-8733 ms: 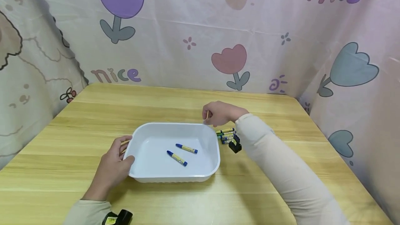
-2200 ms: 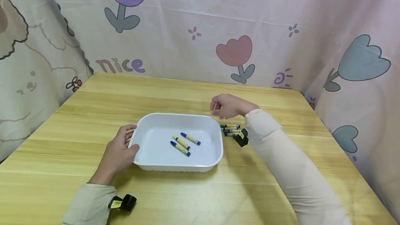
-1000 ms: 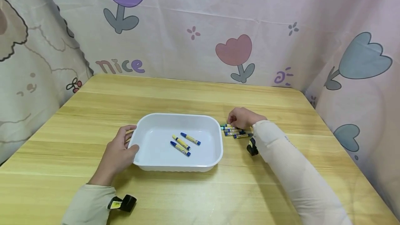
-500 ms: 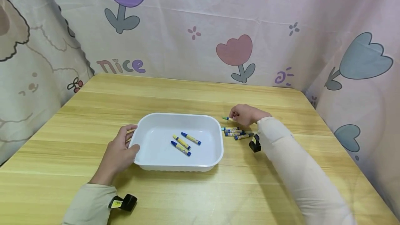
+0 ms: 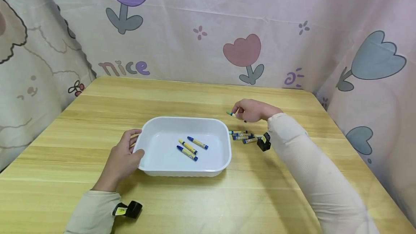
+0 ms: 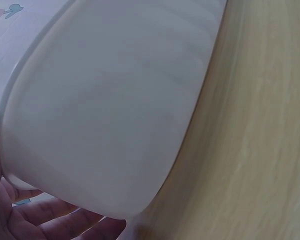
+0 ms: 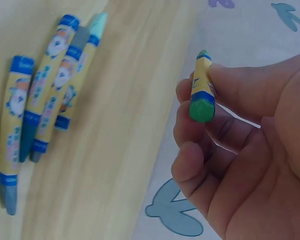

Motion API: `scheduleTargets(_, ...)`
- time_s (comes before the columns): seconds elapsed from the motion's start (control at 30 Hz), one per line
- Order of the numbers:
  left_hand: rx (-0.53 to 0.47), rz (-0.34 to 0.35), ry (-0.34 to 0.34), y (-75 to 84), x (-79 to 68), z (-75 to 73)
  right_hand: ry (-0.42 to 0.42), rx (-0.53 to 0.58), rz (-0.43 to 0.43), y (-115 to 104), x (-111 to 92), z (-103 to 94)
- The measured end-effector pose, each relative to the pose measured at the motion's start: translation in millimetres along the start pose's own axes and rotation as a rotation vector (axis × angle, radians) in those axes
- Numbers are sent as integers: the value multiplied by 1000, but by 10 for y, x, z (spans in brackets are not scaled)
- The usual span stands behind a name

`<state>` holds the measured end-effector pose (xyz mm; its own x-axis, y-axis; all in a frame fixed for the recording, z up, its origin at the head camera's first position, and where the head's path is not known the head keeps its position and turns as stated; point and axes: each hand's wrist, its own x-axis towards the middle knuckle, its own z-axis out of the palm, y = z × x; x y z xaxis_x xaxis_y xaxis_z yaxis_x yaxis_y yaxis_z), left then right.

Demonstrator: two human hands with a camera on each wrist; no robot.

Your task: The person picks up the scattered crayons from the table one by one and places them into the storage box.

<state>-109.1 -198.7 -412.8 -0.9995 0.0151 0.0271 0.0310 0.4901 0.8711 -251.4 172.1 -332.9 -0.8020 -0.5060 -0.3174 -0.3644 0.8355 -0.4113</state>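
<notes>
The right hand (image 5: 252, 110) pinches a green crayon (image 7: 202, 85) right of centre, just beyond four loose crayons (image 5: 243, 135) on the bench (image 5: 182, 208), while the left hand (image 5: 121, 161), lower left, grips the white plastic tray (image 5: 182, 173) mid-frame, three crayons (image 5: 188, 147) lying inside it.

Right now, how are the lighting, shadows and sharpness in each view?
Head view: bright, with a soft shadow on the table beside the right sleeve; left wrist view: dim, the white tray greyed and soft; right wrist view: muted light, the green-tipped crayon fairly clear.
</notes>
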Motion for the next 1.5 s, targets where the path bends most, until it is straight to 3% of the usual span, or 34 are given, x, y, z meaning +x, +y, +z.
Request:
scheduleTargets(0.4, 2, 9, 3, 14, 0, -3, -47, 81, -28, -268, -4, -78)
scheduleTargets(0.83, 8, 5, -1, 11, 2, -10, -64, 100, -40, -520, 74, 10)
scheduleTargets(1.5, 7, 9, 1, 0, -2, -5, -231, -2, 57, -972, 287, 147)
